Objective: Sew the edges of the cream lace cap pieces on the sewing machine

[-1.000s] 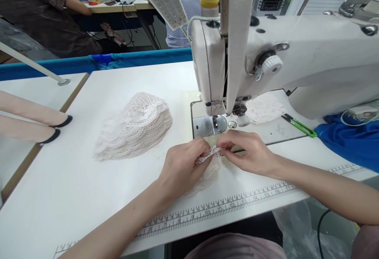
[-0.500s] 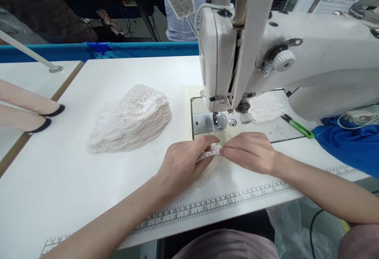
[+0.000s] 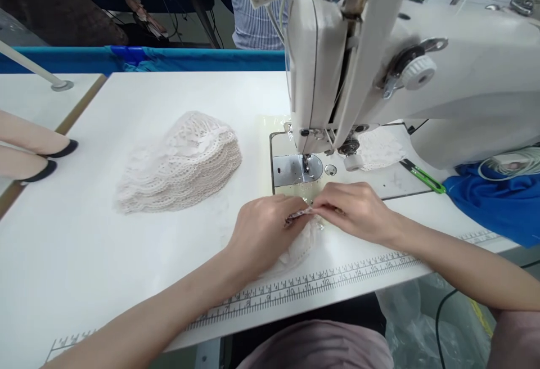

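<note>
My left hand [image 3: 264, 229] and my right hand [image 3: 354, 210] meet just in front of the sewing machine's needle plate [image 3: 295, 169]. Both pinch the top edge of a small white lace piece [image 3: 300, 241], which lies on the table under my fingers. The presser foot [image 3: 307, 165] is a short way beyond my fingertips. A stack of similar lace pieces [image 3: 181, 163] sits to the left of my left hand.
The white sewing machine [image 3: 405, 76] fills the upper right. Another lace piece [image 3: 379, 149] lies behind the needle, green snips [image 3: 424, 176] beside it, blue cloth [image 3: 493, 200] at far right. A printed ruler [image 3: 295, 290] runs along the table's front edge. People stand behind the blue rail [image 3: 169, 58].
My hands have stayed at the lace in front of the needle, fingers pinching closer together. The view has shifted slightly, so everything sits a little lower left.
</note>
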Motion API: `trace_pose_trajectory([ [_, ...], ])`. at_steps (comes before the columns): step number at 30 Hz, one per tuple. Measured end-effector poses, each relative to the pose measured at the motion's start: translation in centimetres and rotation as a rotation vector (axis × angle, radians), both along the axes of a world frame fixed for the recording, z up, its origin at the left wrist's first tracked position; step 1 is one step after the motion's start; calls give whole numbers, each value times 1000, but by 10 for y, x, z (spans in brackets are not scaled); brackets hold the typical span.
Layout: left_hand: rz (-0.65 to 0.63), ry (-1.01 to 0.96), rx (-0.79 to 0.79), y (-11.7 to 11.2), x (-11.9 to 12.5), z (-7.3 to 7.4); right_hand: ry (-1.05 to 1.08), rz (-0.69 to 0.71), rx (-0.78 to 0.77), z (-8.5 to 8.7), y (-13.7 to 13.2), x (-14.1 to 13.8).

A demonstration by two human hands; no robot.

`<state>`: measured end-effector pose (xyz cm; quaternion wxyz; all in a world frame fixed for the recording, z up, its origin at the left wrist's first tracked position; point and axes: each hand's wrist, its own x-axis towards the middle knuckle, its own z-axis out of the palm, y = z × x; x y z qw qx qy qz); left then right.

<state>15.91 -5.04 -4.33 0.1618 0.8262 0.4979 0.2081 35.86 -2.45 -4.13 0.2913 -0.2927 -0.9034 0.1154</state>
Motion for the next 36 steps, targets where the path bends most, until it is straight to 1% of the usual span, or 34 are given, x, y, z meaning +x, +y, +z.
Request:
trace_pose_trajectory([
  [2,27,74,165,2,1,-4,-2,-70,-78,-3,5,-2],
  [6,57,168,451,4,1,-5,-99,-226,-148,-5,14,-6],
  [8,18,217,532,2,2,-3,-114,-249,-193,-4,16,-8],
  [13,-136,339,697,-8,4,0,-85,-271,-262,-3,17,-8],
  [15,-155,401,712,-12,5,0,-84,-273,-255,-4,18,-7],
  [16,-157,422,705,-13,5,0,-90,-271,-224,-5,18,-6],
  [18,-160,442,677,-14,5,0,-129,-267,-95,-8,18,-4],
  [21,-160,440,637,-14,4,0,-265,-240,130,-11,16,-1],
  [23,-162,434,621,-14,4,0,-349,-219,203,-11,15,-1],
  [29,-166,411,614,-13,5,-1,-416,-227,208,-8,13,-2],
  [36,-166,370,587,-12,3,-3,-533,-255,228,-6,16,-14],
])
